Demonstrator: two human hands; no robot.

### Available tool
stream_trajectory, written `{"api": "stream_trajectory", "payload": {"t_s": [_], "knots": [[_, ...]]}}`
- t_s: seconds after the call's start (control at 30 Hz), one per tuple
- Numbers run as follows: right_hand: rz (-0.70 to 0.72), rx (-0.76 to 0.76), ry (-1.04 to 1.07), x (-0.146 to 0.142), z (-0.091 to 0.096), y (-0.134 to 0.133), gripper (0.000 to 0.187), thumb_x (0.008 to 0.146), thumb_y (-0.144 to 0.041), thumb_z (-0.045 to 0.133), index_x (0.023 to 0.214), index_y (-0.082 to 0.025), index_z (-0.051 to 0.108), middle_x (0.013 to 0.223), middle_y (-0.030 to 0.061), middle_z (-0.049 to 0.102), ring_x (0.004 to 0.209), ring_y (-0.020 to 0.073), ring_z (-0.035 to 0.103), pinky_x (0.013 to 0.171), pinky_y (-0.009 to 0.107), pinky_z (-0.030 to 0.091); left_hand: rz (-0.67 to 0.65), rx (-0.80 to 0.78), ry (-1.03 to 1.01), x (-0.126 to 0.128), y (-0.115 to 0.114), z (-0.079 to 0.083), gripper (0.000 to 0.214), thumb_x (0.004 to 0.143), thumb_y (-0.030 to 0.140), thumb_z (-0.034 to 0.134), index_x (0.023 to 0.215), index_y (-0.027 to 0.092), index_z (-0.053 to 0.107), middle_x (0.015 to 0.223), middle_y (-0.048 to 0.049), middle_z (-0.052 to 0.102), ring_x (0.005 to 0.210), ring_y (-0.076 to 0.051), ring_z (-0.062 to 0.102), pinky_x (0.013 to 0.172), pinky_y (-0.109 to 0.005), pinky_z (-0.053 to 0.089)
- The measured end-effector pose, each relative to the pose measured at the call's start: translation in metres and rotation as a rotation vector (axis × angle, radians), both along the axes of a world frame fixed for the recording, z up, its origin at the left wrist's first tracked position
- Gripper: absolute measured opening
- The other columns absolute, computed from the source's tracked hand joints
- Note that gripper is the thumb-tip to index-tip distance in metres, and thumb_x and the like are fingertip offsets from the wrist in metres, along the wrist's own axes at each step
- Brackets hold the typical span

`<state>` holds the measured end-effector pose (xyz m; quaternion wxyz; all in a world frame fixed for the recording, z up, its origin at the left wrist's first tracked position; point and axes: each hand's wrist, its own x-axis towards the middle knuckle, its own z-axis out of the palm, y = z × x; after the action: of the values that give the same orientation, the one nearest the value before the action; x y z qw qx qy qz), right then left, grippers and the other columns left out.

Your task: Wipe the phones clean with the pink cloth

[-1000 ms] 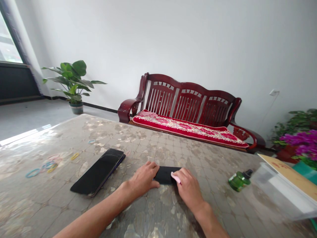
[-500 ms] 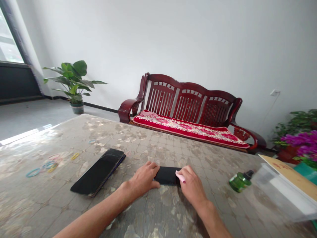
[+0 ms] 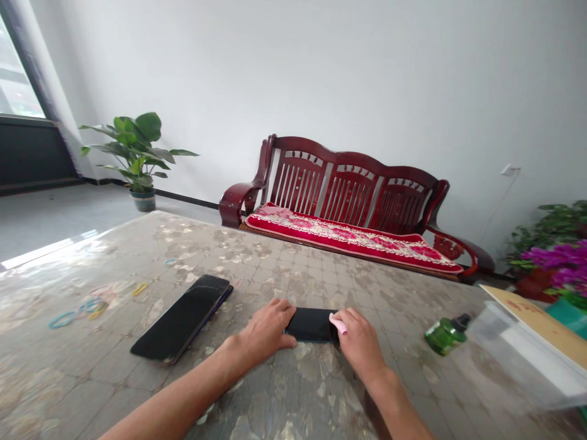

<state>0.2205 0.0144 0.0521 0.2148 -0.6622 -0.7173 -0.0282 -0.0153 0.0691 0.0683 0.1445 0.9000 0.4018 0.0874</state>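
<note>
Here, in the head view, we see the small phone [image 3: 312, 324] lying crosswise on the table [image 3: 403, 293] between both hands: the left hand [image 3: 268, 330] clasps its left end, the right hand [image 3: 360, 343] pinches a pink pad [image 3: 338, 324] against its right end.

bare left hand [image 3: 267, 330] and bare right hand [image 3: 361, 343], two lean forearms likewise bare and unadorned
</note>
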Motion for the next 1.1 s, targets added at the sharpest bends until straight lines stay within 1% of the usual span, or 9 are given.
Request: {"api": "stream_trajectory", "payload": {"t_s": [0.13,0.2,0.37,0.43,0.5,0.7,0.9,1.0,1.1], "knots": [[0.143,-0.018,0.047,-0.016,-0.001,-0.007,0.021,0.094,-0.012,0.05,0.088,-0.022,0.067,0.089,0.0022,0.067,0.088,0.016,0.063,0.078,0.023,0.041,0.005,-0.008,0.001,0.0,-0.001,0.001,0.045,0.075,0.037,0.08,0.11,0.014,0.065,0.111,-0.0107,0.066,0.107,-0.031,0.058,0.092,-0.037,0.047],[0.15,-0.029,0.029,-0.015,0.0,-0.007,0.022,0.093,-0.01,0.049,0.09,-0.022,0.068,0.091,0.0022,0.067,0.088,0.0159,0.063,0.078,0.023,0.041,0.004,-0.011,-0.001,0.0,-0.001,0.003,0.044,0.076,0.036,0.079,0.111,0.014,0.065,0.112,-0.0109,0.066,0.107,-0.03,0.058,0.094,-0.037,0.046],[-0.068,-0.035,-0.045,0.009,0.005,0.001,0.025,0.091,-0.007,0.048,0.088,-0.022,0.067,0.087,0.0036,0.066,0.084,0.0163,0.063,0.072,0.024,0.039,0.006,-0.011,-0.009,0.0,-0.001,0.004,0.042,0.076,0.036,0.079,0.11,0.015,0.066,0.112,-0.01,0.066,0.107,-0.03,0.057,0.093,-0.036,0.046],[-0.103,-0.037,-0.05,0.012,0.005,0.0,0.024,0.09,-0.006,0.048,0.087,-0.022,0.067,0.087,0.0037,0.066,0.084,0.0164,0.063,0.071,0.024,0.039,0.008,-0.003,-0.011,0.0,-0.001,0.003,0.041,0.076,0.036,0.078,0.109,0.016,0.066,0.111,-0.0097,0.066,0.107,-0.029,0.058,0.093,-0.036,0.046],[-0.069,-0.039,-0.032,0.006,0.003,-0.004,0.023,0.09,-0.007,0.049,0.086,-0.022,0.066,0.087,0.0035,0.066,0.083,0.0162,0.063,0.071,0.023,0.039,0.01,0.003,-0.012,0.0,0.0,0.001,0.04,0.076,0.036,0.077,0.109,0.016,0.066,0.111,-0.0098,0.066,0.107,-0.029,0.058,0.093,-0.036,0.046],[0.145,-0.066,0.019,-0.026,0.003,-0.02,0.022,0.092,-0.009,0.048,0.086,-0.022,0.065,0.088,0.0026,0.064,0.085,0.0157,0.061,0.074,0.023,0.039,0.01,0.027,-0.05,0.0,0.001,-0.004,0.041,0.076,0.033,0.074,0.112,0.015,0.065,0.113,-0.0094,0.066,0.108,-0.028,0.057,0.095,-0.034,0.046],[-0.03,-0.04,-0.004,0.0,0.002,-0.007,0.024,0.095,-0.013,0.045,0.084,-0.022,0.065,0.085,0.0034,0.064,0.082,0.0163,0.061,0.073,0.024,0.038,0.067,0.048,0.027,0.005,-0.007,0.002,0.04,0.076,0.037,0.074,0.108,0.015,0.065,0.106,-0.0093,0.065,0.105,-0.028,0.058,0.092,-0.036,0.047],[-0.05,-0.005,0.006,0.011,-0.002,-0.003,0.022,0.094,-0.012,0.048,0.085,-0.022,0.065,0.085,0.0032,0.065,0.082,0.0163,0.062,0.072,0.024,0.038,0.157,0.085,0.091,0.014,-0.019,0.004,0.044,0.075,0.044,0.075,0.105,0.013,0.065,0.105,-0.0121,0.064,0.103,-0.031,0.059,0.088,-0.039,0.049],[-0.034,0.021,0.028,0.011,-0.005,-0.002,0.023,0.091,-0.009,0.05,0.084,-0.022,0.066,0.084,0.0029,0.065,0.081,0.0162,0.062,0.07,0.024,0.038,0.216,0.14,0.155,0.025,-0.032,0.004,0.051,0.077,0.05,0.075,0.106,0.01,0.064,0.105,-0.0148,0.063,0.101,-0.033,0.06,0.085,-0.042,0.05]]}}
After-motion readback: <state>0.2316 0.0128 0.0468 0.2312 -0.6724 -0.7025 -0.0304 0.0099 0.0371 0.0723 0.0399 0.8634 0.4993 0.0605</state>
